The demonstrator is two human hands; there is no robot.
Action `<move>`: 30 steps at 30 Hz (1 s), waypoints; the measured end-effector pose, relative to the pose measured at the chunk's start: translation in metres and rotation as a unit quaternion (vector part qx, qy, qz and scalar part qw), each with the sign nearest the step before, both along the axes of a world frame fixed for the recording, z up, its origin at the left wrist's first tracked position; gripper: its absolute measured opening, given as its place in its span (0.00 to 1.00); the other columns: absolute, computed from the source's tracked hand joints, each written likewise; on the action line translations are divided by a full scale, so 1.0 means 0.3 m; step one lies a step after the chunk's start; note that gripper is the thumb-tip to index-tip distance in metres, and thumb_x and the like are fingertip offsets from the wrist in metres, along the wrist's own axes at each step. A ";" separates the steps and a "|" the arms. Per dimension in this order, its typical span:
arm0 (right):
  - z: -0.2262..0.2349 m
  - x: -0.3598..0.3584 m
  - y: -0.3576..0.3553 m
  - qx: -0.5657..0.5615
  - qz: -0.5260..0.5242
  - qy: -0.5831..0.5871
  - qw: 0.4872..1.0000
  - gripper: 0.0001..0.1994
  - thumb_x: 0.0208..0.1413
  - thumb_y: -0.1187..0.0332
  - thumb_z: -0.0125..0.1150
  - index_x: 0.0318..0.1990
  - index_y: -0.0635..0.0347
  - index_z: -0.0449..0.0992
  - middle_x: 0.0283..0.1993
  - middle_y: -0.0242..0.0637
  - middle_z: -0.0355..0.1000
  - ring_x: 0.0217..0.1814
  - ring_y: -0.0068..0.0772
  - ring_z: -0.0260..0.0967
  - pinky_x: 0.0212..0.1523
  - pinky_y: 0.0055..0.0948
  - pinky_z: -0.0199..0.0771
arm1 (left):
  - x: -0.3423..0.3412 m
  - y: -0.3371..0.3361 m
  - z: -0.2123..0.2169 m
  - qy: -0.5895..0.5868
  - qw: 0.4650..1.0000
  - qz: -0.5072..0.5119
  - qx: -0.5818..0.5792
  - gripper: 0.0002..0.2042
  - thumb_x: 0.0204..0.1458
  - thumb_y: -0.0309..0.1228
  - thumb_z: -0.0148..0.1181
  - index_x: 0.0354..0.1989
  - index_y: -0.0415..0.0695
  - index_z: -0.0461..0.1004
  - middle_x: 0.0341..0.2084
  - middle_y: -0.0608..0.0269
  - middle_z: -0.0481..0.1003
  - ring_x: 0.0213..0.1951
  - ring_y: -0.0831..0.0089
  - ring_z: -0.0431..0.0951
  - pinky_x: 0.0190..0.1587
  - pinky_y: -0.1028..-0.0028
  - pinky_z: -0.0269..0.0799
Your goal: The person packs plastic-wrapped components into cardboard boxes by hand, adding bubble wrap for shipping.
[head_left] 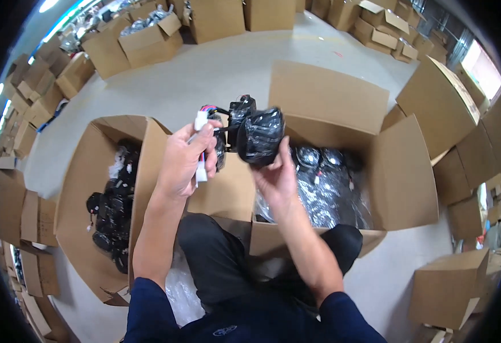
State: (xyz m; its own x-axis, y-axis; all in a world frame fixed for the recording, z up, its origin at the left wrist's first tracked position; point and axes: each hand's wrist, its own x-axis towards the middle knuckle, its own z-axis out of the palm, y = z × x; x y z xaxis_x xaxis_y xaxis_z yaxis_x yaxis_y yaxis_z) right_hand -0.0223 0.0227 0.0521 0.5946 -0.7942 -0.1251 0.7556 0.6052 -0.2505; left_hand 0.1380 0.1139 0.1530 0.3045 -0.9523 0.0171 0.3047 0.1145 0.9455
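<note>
The black part [261,136], one held unit, is in the air just above the centre of the view, resting against the curled fingers and thumb of the right hand [278,177] at its five o'clock edge; at its nine o'clock, the left hand [187,153] pinches its leads narrowly between thumb and fingers, with two white connectors [202,120] showing, one above the grip and one below. The part is dark and rounded, with smaller lobes at ten o'clock, glossy film around it and red and blue wires [208,108]. At four o'clock, an open carton [406,177] holds clear plastic sheeting [325,197] and at least two rounded black units [308,156]; at eight o'clock, a second carton [70,217] holds a heap of dark wrapped pieces [113,208], too jumbled to count
</note>
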 end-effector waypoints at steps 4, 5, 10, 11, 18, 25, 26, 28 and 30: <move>0.090 -0.235 -0.234 -0.140 -0.128 0.202 0.961 0.24 0.70 0.49 0.51 0.56 0.62 0.75 0.54 0.40 0.78 0.56 0.36 0.76 0.62 0.40 0.73 | -0.062 -0.141 -0.081 0.034 0.999 -0.032 0.024 0.14 0.67 0.38 0.56 0.48 0.38 0.74 0.20 0.70 0.67 0.15 0.82 0.68 0.14 0.79 0.63; 0.127 -0.298 -0.279 -0.193 -0.106 0.204 0.954 0.23 0.70 0.51 0.51 0.55 0.64 0.75 0.53 0.41 0.78 0.54 0.37 0.77 0.58 0.40 0.77 | -0.074 -0.172 -0.098 0.053 0.998 -0.042 0.021 0.14 0.67 0.39 0.56 0.47 0.38 0.75 0.20 0.70 0.67 0.15 0.82 0.68 0.14 0.79 0.62; 0.111 -0.422 -0.427 -0.184 -0.079 0.289 0.936 0.17 0.69 0.56 0.56 0.50 0.63 0.77 0.47 0.39 0.80 0.47 0.33 0.79 0.50 0.38 0.82 | -0.081 -0.257 -0.196 0.121 0.992 -0.025 0.000 0.16 0.67 0.41 0.55 0.39 0.38 0.77 0.18 0.68 0.70 0.13 0.84 0.66 0.12 0.80 0.60; 0.083 -0.434 -0.446 -0.192 -0.051 0.303 0.932 0.16 0.68 0.57 0.58 0.49 0.62 0.78 0.45 0.37 0.81 0.45 0.30 0.79 0.49 0.35 0.82 | -0.080 -0.259 -0.204 0.087 0.996 -0.006 0.003 0.16 0.67 0.41 0.56 0.39 0.38 0.77 0.18 0.68 0.70 0.13 0.84 0.66 0.12 0.80 0.59; -0.277 -0.528 -0.641 -0.133 0.125 0.421 0.889 0.17 0.64 0.55 0.64 0.49 0.59 0.80 0.43 0.32 0.81 0.43 0.26 0.79 0.47 0.32 0.82 | -0.086 -0.243 -0.269 0.038 0.997 0.031 0.058 0.19 0.66 0.43 0.57 0.37 0.36 0.79 0.17 0.72 0.67 0.13 0.85 0.64 0.13 0.81 0.57; -0.175 -0.346 -0.560 -0.338 0.159 0.374 0.849 0.28 0.61 0.55 0.66 0.61 0.69 0.73 0.55 0.40 0.77 0.55 0.28 0.74 0.58 0.29 0.75 | -0.130 -0.277 -0.347 -0.324 0.942 0.086 0.013 0.26 0.47 0.48 0.78 0.40 0.35 0.82 0.29 0.63 0.79 0.32 0.77 0.78 0.38 0.75 0.76; -0.105 -0.278 -0.536 -0.345 0.171 0.355 0.852 0.28 0.62 0.57 0.65 0.62 0.69 0.71 0.55 0.41 0.76 0.54 0.29 0.74 0.57 0.29 0.75 | -0.130 -0.270 -0.331 -0.323 0.942 0.084 0.017 0.26 0.47 0.48 0.78 0.40 0.35 0.82 0.29 0.63 0.79 0.32 0.77 0.78 0.38 0.75 0.76; -0.047 -0.200 -0.517 -0.388 0.183 0.330 0.841 0.28 0.62 0.55 0.66 0.62 0.68 0.72 0.55 0.40 0.76 0.54 0.28 0.74 0.55 0.30 0.77 | -0.140 -0.264 -0.280 -0.145 0.983 -0.037 0.109 0.24 0.47 0.42 0.79 0.43 0.32 0.81 0.35 0.60 0.82 0.35 0.76 0.80 0.42 0.75 0.78; -0.079 -0.160 -0.537 -0.384 0.195 0.252 0.866 0.30 0.62 0.51 0.66 0.62 0.66 0.72 0.54 0.40 0.76 0.53 0.28 0.75 0.55 0.29 0.78 | -0.126 -0.263 -0.278 -0.039 0.994 -0.046 0.090 0.22 0.51 0.34 0.75 0.47 0.30 0.78 0.38 0.57 0.82 0.38 0.76 0.81 0.45 0.76 0.79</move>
State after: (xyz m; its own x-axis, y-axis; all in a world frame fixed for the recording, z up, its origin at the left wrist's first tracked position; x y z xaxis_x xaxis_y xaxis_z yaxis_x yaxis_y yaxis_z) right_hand -0.0702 -0.1384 0.0284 0.8598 -0.5098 0.0295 0.2083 0.2975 -0.9317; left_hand 0.1003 0.0351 0.0694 0.2207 -0.9658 -0.1363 0.2310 -0.0840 0.9693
